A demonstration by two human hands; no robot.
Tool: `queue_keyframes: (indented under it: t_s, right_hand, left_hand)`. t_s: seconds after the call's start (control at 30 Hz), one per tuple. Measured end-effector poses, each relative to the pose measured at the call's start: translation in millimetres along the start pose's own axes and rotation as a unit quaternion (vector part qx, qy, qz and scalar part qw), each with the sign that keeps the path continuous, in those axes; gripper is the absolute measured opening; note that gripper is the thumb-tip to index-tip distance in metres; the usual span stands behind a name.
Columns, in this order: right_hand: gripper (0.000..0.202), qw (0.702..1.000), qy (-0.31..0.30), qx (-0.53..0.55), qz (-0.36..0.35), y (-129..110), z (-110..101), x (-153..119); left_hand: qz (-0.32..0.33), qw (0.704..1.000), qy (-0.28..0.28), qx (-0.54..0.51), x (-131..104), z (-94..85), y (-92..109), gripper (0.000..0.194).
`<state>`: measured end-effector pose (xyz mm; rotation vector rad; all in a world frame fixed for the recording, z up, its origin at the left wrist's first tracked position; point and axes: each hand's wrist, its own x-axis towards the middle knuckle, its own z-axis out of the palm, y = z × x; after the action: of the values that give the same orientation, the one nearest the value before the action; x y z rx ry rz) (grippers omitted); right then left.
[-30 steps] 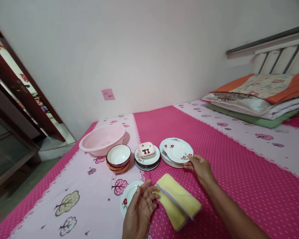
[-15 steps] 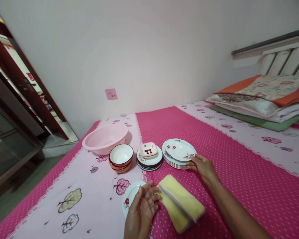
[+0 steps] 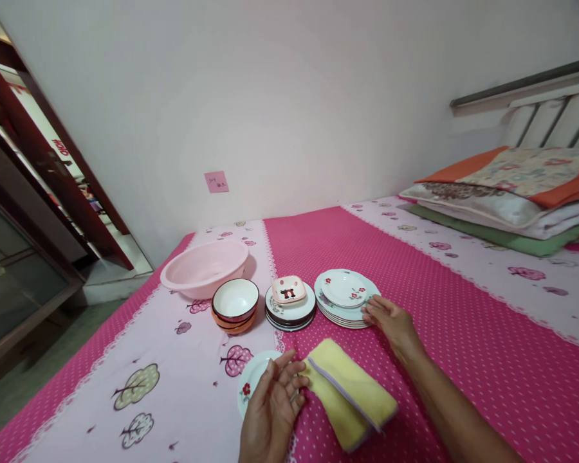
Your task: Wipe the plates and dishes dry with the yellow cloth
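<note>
A small floral plate (image 3: 343,287) lies flat on top of a stack of larger plates (image 3: 347,316). At the right rim of that stack is my right hand (image 3: 390,323), fingers extended and holding nothing. My left hand (image 3: 274,406) is palm up with its fingers apart, partly over another floral plate (image 3: 255,373) on the bedspread. Its fingertips are beside a folded yellow cloth (image 3: 350,392). Left of the large stack, a pink rectangular dish (image 3: 289,290) rests on dark-rimmed plates (image 3: 302,312). Stacked bowls (image 3: 235,301) stand farther left.
A pink basin (image 3: 205,267) stands behind the bowls at the left. Folded bedding and pillows (image 3: 506,193) are piled at the right, near a white headboard. The wall with a pink note (image 3: 216,182) rises behind the bed.
The small floral plate has settled flat on the large plate stack. My right hand has let go of it and opened. My left hand has hardly moved.
</note>
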<state>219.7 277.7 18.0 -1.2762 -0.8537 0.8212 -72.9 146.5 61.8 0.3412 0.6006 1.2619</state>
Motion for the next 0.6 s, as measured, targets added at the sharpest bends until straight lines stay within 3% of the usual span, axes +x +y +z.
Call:
queue_keyframes:
  t_s: [0.13, 0.3, 0.43, 0.6]
  right_hand:
    - [0.053, 0.987, -0.015, -0.125, -0.096, -2.1, 0.2, -4.8]
    - [0.035, 0.929, -0.079, -0.271, -0.239, -1.4, 9.0, -21.0]
    - [0.037, 0.883, -0.087, -0.356, -0.292, 5.2, 10.8, -24.8]
    - [0.037, 0.846, -0.074, -0.417, -0.323, 10.6, 6.6, -18.7]
  left_hand:
    - [0.002, 1.000, 0.004, -0.003, 0.0, -0.7, -0.1, 0.031]
    - [-0.001, 1.000, 0.007, -0.008, 0.4, -1.8, -0.4, 0.031]
    - [-0.005, 1.000, 0.008, -0.008, 0.0, -1.5, 0.0, 0.031]
    - [-0.003, 1.000, 0.005, -0.005, 1.2, -1.4, -0.6, 0.030]
